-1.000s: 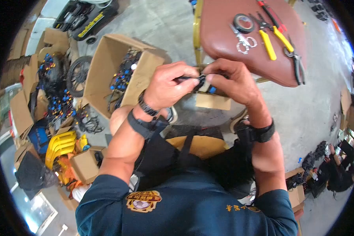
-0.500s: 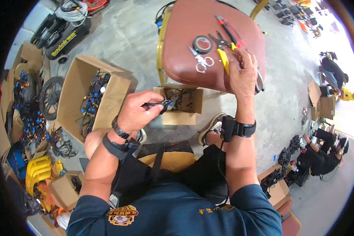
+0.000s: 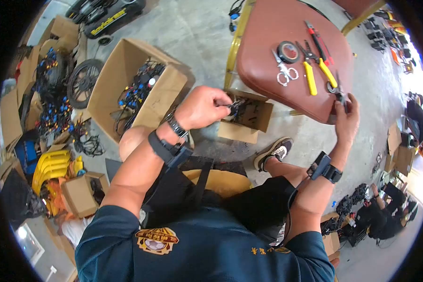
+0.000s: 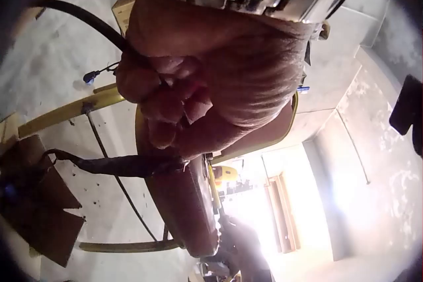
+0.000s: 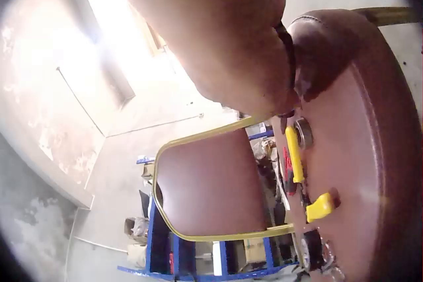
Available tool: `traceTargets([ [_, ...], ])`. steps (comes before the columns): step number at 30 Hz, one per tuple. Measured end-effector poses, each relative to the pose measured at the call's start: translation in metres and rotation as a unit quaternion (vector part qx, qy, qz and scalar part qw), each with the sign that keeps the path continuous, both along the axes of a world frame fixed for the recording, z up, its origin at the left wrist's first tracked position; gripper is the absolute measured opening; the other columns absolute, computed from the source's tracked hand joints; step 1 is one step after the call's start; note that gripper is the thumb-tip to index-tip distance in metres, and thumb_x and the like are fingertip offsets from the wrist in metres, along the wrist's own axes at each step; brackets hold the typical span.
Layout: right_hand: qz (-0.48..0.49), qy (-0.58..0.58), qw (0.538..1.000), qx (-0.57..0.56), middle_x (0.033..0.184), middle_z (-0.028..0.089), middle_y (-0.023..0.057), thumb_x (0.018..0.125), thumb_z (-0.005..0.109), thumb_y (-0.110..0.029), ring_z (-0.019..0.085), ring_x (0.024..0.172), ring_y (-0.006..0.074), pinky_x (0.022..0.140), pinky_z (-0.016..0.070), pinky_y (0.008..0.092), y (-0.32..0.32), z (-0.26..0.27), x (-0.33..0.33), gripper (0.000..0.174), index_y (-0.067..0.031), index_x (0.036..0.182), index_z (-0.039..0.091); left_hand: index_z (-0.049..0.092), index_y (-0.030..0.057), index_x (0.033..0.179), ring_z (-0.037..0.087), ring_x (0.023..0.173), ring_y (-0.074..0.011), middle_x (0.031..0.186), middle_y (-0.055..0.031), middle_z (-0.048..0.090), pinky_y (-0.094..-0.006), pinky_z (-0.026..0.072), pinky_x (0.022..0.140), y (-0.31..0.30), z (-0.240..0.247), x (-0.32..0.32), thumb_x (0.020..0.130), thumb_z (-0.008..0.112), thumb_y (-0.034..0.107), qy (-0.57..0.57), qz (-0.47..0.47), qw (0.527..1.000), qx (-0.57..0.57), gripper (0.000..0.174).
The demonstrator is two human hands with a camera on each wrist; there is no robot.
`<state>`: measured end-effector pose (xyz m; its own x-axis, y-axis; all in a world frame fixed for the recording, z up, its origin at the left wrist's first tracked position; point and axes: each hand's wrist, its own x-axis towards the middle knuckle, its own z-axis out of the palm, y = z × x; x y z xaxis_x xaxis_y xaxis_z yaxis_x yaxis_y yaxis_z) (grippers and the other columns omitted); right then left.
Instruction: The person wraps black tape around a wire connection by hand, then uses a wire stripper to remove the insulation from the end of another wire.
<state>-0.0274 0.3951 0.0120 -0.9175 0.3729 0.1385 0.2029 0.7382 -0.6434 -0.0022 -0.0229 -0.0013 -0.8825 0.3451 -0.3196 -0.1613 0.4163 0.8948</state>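
My left hand pinches a dark cable above a small open carton. In the left wrist view the left hand has its fingers curled, with a black cable entering it and a dark wrapped strand at the fingertips. The right hand grips the dark handles of pliers at the chair seat's near right corner. In the right wrist view the right hand hides most of the pliers.
On the red-brown seat lie yellow-handled pliers, a red cutter, black tape and scissors. The small carton stands below; a larger carton of cables is at left. Another person sits far right.
The right hand left the shared work at the cable, passed over the yellow-handled pliers and is now at the dark-handled pliers. The left hand has kept its hold on the cable.
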Motion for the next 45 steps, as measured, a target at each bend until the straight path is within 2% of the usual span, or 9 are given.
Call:
traceTargets([
  [3,-0.039,0.063,0.982,-0.172,0.105,0.067,0.0103,0.089,0.067,-0.012,0.063,0.092,0.0165,0.079,0.0514,0.0304,0.016,-0.004,0.005,0.039,-0.0012,0.126,0.059,0.072,0.0003,0.091,0.059,0.067,-0.0058,0.074,-0.0012,0.068,-0.0241,0.0492,0.061,0.001,0.005,-0.001,0.080,0.074,0.008,-0.014,0.013,1.000,0.012,0.014],
  [4,-0.057,0.098,0.968,-0.223,0.109,0.065,0.0129,0.093,0.062,-0.019,0.062,0.094,0.0192,0.080,0.0507,0.0317,-0.002,0.011,0.007,0.041,0.0001,0.128,0.056,0.072,0.0008,0.089,0.057,0.065,-0.0050,0.074,-0.0002,0.067,-0.0234,0.0478,0.059,0.000,0.002,-0.001,0.079,0.076,0.008,-0.022,0.014,1.000,0.018,0.013],
  [7,0.099,0.144,0.816,-0.551,0.117,0.061,0.0158,0.097,0.054,-0.028,0.060,0.098,0.0221,0.081,0.0505,0.0340,-0.031,0.029,0.016,0.048,0.0026,0.133,0.049,0.071,0.0007,0.088,0.056,0.065,-0.0048,0.074,0.0000,0.067,-0.0232,0.0471,0.059,-0.001,0.000,-0.002,0.080,0.076,0.009,0.017,0.019,1.000,0.002,0.012],
  [9,0.199,0.070,0.717,-0.664,0.105,0.066,0.0165,0.097,0.050,-0.030,0.065,0.085,0.0239,0.074,0.0548,0.0335,-0.062,0.022,0.021,0.045,0.0016,0.130,0.049,0.071,0.0009,0.089,0.056,0.067,-0.0042,0.075,0.0010,0.066,-0.0228,0.0469,0.059,-0.001,-0.002,-0.004,0.081,0.076,0.009,0.012,0.028,1.000,0.005,0.012],
  [12,0.214,-0.128,0.780,-0.573,0.101,0.067,0.0121,0.088,0.059,-0.011,0.064,0.084,0.0174,0.071,0.0526,0.0302,-0.131,0.030,0.041,0.041,0.0023,0.126,0.053,0.071,0.0013,0.092,0.055,0.068,-0.0035,0.076,0.0029,0.065,-0.0223,0.0463,0.060,-0.004,-0.006,-0.005,0.084,0.073,0.007,-0.012,0.049,0.999,0.018,0.011],
  [17,0.339,-0.348,0.763,-0.426,0.097,0.066,0.0038,0.090,0.060,-0.009,0.056,0.087,0.0104,0.079,0.0453,0.0251,-0.174,0.027,0.062,0.027,0.0012,0.115,0.060,0.070,0.0005,0.096,0.054,0.070,-0.0033,0.077,0.0028,0.065,-0.0229,0.0468,0.063,-0.009,0.002,-0.006,0.086,0.071,0.007,0.048,0.055,0.997,-0.002,0.012],
  [26,0.345,-0.337,0.789,-0.381,0.087,0.060,0.0015,0.089,0.061,-0.010,0.050,0.081,0.0099,0.072,0.0438,0.0277,-0.167,0.005,0.079,0.027,0.0019,0.113,0.059,0.069,0.0018,0.094,0.061,0.068,-0.0166,0.077,-0.0088,0.067,-0.0298,0.0490,0.064,-0.008,-0.002,-0.008,0.084,0.069,0.010,0.154,-0.049,0.980,-0.113,0.013],
  [33,0.360,-0.325,0.814,-0.321,0.079,0.055,0.0084,0.088,0.061,-0.013,0.048,0.076,0.0143,0.069,0.0437,0.0323,-0.160,-0.013,0.082,0.027,0.0029,0.110,0.057,0.069,0.0050,0.090,0.064,0.071,-0.0312,0.079,-0.0128,0.066,-0.0368,0.0502,0.064,0.000,-0.006,-0.005,0.080,0.069,0.012,0.242,-0.110,0.949,-0.168,0.012],
  [45,0.365,-0.344,0.812,-0.298,0.071,0.051,0.0077,0.087,0.060,-0.014,0.047,0.069,0.0158,0.065,0.0424,0.0344,-0.160,-0.014,0.079,0.020,0.0028,0.097,0.058,0.066,0.0068,0.083,0.064,0.074,-0.0325,0.077,-0.0098,0.065,-0.0408,0.0502,0.063,0.005,-0.010,0.001,0.077,0.071,0.014,0.301,-0.158,0.917,-0.209,0.011],
])
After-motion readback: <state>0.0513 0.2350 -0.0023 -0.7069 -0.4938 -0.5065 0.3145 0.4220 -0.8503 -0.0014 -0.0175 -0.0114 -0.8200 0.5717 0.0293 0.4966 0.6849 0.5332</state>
